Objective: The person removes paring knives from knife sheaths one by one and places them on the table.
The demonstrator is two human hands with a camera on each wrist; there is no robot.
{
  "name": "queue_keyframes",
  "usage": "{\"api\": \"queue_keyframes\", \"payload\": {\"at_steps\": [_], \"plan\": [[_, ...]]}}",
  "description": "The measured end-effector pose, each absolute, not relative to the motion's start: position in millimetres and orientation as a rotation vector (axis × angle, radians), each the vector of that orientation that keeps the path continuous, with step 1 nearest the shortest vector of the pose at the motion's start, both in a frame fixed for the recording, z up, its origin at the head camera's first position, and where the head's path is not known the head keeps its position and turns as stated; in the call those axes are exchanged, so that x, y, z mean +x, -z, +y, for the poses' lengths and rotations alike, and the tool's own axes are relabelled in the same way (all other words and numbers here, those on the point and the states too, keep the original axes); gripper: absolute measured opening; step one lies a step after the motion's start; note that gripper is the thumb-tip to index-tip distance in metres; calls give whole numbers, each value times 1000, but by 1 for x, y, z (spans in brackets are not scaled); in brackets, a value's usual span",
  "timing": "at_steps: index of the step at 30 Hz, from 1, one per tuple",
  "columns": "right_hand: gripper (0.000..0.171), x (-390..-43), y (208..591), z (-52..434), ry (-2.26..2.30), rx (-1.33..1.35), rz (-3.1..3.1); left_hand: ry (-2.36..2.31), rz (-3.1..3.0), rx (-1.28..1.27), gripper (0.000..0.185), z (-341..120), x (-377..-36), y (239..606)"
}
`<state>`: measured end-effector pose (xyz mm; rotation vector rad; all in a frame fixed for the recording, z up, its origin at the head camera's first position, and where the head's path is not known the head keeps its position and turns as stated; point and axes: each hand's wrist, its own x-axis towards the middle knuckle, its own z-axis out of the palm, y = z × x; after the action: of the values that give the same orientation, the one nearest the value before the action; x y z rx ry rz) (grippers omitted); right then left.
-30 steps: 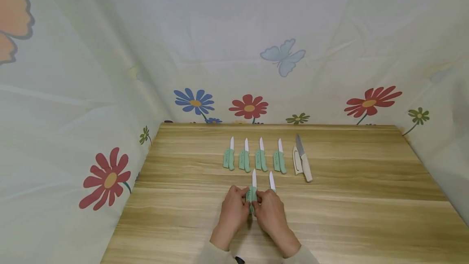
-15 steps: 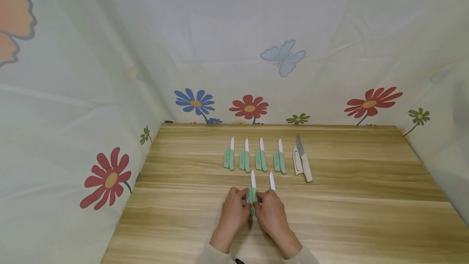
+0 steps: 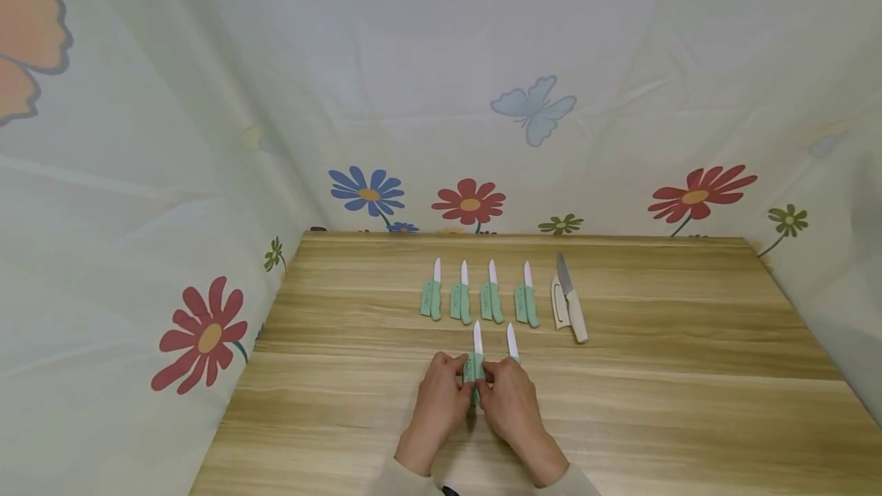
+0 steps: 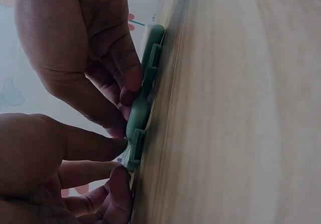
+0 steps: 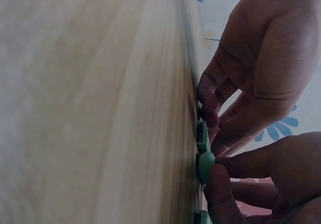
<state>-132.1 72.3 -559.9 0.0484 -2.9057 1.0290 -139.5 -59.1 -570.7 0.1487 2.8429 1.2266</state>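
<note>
A green-handled paring knife [image 3: 478,339] lies with its white blade pointing away, its green blade cover [image 3: 470,370] along its left side. My left hand [image 3: 439,396] pinches the cover between thumb and fingers. From the other side my right hand [image 3: 510,400] pinches the knife's green handle [image 5: 206,166]. In the left wrist view, cover and handle sit side by side, low against the wooden tabletop [image 4: 215,123]. Just beyond my right hand is a second white-bladed knife [image 3: 512,341], its handle hidden by that hand in the head view.
Further back, several green-handled knives [image 3: 492,293] lie in a row, each beside its cover. At the row's right end are a cream-handled knife [image 3: 573,301] with a grey blade and its cream cover [image 3: 559,305]. Flower-printed cloth walls [image 3: 427,113] stand behind and beside the table.
The held knife's tip swung slightly left, then a little back to the right. Both hands keep their grip and have hardly moved.
</note>
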Motion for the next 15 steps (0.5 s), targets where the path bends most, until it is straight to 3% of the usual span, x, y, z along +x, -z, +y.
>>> {"api": "queue_keyframes", "payload": {"at_steps": [15], "plan": [[30, -130, 555, 84, -1066, 4, -2876, -1293, 2789, 114, 52, -63, -139, 572]]}}
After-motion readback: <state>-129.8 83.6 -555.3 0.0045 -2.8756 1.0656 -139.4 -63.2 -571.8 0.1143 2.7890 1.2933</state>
